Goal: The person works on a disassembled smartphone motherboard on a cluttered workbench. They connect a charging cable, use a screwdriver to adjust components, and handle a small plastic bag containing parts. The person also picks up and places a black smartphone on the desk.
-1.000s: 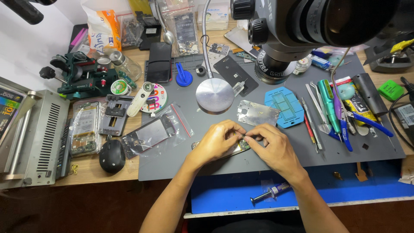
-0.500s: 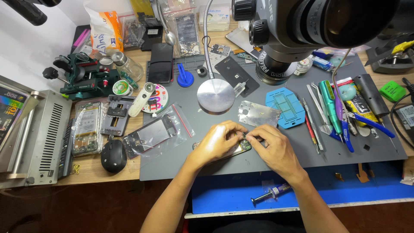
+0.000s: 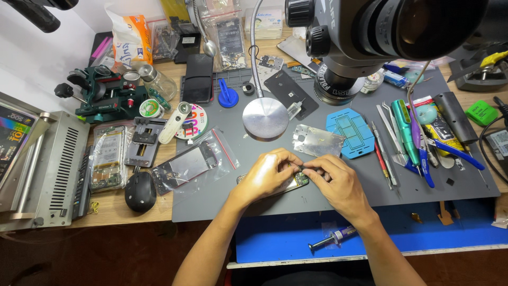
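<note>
On grey mat (image 3: 222, 204), left hand (image 3: 267, 175), right hand (image 3: 338, 182), flat circuit board (image 3: 297, 181)

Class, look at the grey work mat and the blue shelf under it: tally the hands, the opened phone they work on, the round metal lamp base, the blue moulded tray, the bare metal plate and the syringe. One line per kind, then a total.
Hands: 2, left hand and right hand
Opened phone: 1
Round metal lamp base: 1
Blue moulded tray: 1
Bare metal plate: 1
Syringe: 1
Total: 7
</note>
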